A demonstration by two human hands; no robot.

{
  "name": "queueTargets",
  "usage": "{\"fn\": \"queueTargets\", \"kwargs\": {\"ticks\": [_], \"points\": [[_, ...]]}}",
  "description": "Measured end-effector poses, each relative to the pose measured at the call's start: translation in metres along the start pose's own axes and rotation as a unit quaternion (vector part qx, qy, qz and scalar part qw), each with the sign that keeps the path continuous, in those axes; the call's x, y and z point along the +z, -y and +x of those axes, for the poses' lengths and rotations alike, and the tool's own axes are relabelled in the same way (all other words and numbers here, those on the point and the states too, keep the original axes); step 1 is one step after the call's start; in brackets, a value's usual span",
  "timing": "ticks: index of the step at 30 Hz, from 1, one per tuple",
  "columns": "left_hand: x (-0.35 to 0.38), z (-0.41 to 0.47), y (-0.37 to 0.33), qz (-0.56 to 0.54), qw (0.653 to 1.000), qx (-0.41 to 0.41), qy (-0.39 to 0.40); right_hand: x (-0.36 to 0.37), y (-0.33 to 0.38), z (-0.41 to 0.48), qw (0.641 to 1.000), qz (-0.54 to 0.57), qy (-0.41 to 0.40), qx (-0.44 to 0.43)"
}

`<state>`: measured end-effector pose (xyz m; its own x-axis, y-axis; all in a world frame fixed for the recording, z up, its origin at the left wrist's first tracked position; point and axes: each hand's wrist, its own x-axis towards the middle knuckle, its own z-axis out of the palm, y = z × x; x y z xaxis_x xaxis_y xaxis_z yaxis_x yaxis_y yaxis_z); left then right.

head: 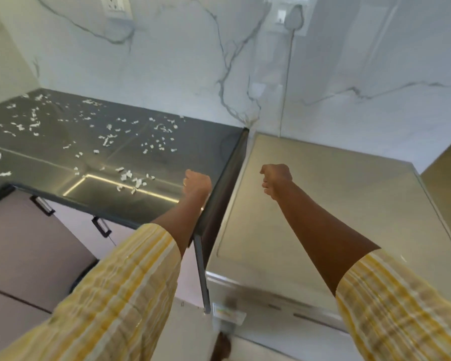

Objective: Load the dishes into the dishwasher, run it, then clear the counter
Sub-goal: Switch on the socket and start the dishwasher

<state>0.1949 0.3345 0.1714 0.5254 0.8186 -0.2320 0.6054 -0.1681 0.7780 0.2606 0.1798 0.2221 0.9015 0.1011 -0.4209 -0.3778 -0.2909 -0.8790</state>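
A dark grey counter [50,157] fills the left half of the view, strewn with several small white scraps [130,178]. To its right stands the steel-coloured dishwasher [310,209], door closed, its flat top bare. My left hand [196,184] hovers over the counter's right end, fingers curled into a fist with nothing in it. Over the dishwasher's top, my right hand [276,179] is also curled shut and holds nothing. Both forearms reach forward out of yellow checked sleeves. No dishes are in view.
A marble wall [193,61] rises behind the counter, carrying a socket [116,6] and a plugged-in socket [290,15] whose cable [287,82] drops behind the dishwasher. Pink cabinet fronts [24,243] with black handles [43,204] sit under the counter.
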Motion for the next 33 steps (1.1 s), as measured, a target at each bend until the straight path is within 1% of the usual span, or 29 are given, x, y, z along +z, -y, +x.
{"fn": "queueTargets", "kwargs": {"ticks": [1,2,4,6,8,10,13,17,19,21,23,26,31,33], "points": [[0.009,0.013,0.002,0.034,0.999,-0.014,0.004,0.003,0.008,0.013,1.000,-0.016,-0.008,-0.015],[0.010,0.020,-0.003,0.060,0.998,-0.008,0.017,0.008,0.018,0.029,0.999,-0.030,-0.020,-0.034],[0.018,0.047,-0.015,0.124,0.991,0.032,0.049,0.013,0.040,0.053,0.995,-0.068,-0.036,-0.068],[0.025,0.075,-0.024,0.192,0.976,0.060,0.082,0.019,0.068,0.078,0.984,-0.122,-0.047,-0.119],[0.033,0.101,-0.029,0.232,0.963,0.092,0.102,0.024,0.096,0.099,0.961,-0.197,-0.070,-0.182],[0.041,0.121,-0.032,0.247,0.956,0.116,0.108,0.026,0.120,0.116,0.931,-0.261,-0.096,-0.236],[0.051,0.142,-0.036,0.276,0.939,0.148,0.139,0.031,0.154,0.139,0.895,-0.328,-0.119,-0.278],[0.065,0.171,-0.031,0.337,0.901,0.181,0.203,0.038,0.196,0.167,0.874,-0.374,-0.137,-0.280],[0.071,0.183,-0.031,0.362,0.883,0.201,0.221,0.040,0.209,0.179,0.862,-0.399,-0.154,-0.272],[0.074,0.197,-0.032,0.375,0.865,0.221,0.249,0.045,0.218,0.188,0.861,-0.411,-0.154,-0.258],[0.074,0.204,-0.033,0.382,0.852,0.223,0.282,0.051,0.226,0.195,0.859,-0.413,-0.158,-0.260],[0.072,0.213,-0.029,0.378,0.843,0.211,0.318,0.058,0.244,0.200,0.855,-0.400,-0.181,-0.275],[0.075,0.215,-0.022,0.365,0.847,0.225,0.316,0.061,0.274,0.206,0.861,-0.372,-0.221,-0.265],[0.075,0.216,-0.020,0.359,0.848,0.231,0.314,0.060,0.280,0.208,0.867,-0.365,-0.220,-0.258]]}}
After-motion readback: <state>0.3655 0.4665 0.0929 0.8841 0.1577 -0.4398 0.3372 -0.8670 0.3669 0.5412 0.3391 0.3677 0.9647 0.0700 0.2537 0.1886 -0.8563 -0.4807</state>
